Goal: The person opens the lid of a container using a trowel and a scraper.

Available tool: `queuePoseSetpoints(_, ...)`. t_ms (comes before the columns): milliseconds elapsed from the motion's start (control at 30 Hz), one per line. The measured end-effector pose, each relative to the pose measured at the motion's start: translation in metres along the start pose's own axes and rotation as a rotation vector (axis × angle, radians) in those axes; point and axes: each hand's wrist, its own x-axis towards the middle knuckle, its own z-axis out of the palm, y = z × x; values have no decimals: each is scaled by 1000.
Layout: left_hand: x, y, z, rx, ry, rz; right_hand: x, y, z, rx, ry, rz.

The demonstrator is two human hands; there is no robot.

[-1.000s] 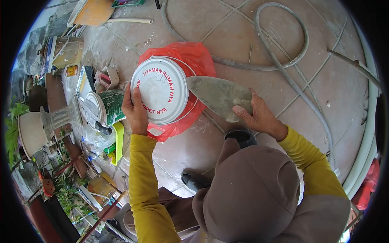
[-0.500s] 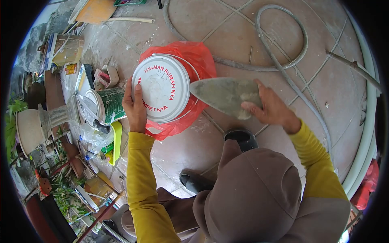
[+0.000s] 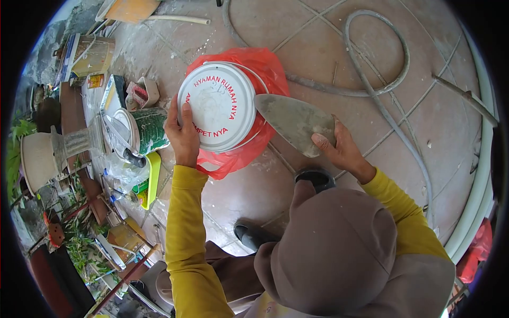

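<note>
A round white bucket lid (image 3: 217, 106) with red lettering tops a bucket that stands in a red plastic bag (image 3: 275, 77). My left hand (image 3: 184, 130) rests on the lid's left edge, its thumb on top and its fingers along the rim. My right hand (image 3: 344, 151) grips a trowel (image 3: 294, 119) with a broad grey blade, thumb on the blade's face. The blade's narrow end touches or nearly touches the lid's right edge. How the fingers wrap beneath the trowel is hidden.
A grey hose (image 3: 405, 58) loops over the tiled floor (image 3: 313, 32). On the left are a green can (image 3: 151, 130), a knife-like tool (image 3: 119, 139), a yellow-green tray (image 3: 152, 180) and plants (image 3: 79, 254). A black sandal (image 3: 252, 236) is below.
My right hand has moved left and slightly down with the trowel, whose blade now slants more. My left hand stays on the lid; the whole view has shifted slightly.
</note>
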Motion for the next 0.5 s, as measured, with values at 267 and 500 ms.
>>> queuePoseSetpoints(267,1,-8,0,-29,21,-7,-20,19,14,-254,161,-169)
queuePoseSetpoints(500,16,6,0,-77,-115,-39,23,-53,-61,-536,-136,-286)
